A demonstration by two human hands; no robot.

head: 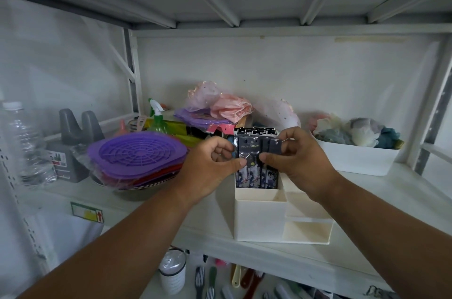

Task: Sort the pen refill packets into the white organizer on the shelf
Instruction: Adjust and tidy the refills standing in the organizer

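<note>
A white organizer stands at the front of the shelf, with small drawers on its right side. Several dark pen refill packets with printed figures stand upright in its tall rear compartment. My left hand pinches the upper left edge of the front packets between thumb and curled fingers. My right hand pinches the top right of the same bunch, thumb on the front. The packets' lower ends are hidden inside the compartment. The organizer's front compartment shows nothing in it.
A stack of purple and red plastic mats lies to the left, with a green spray bottle behind. A white bin of cloths stands at the right. A clear bottle is far left. Brushes lie on the shelf below.
</note>
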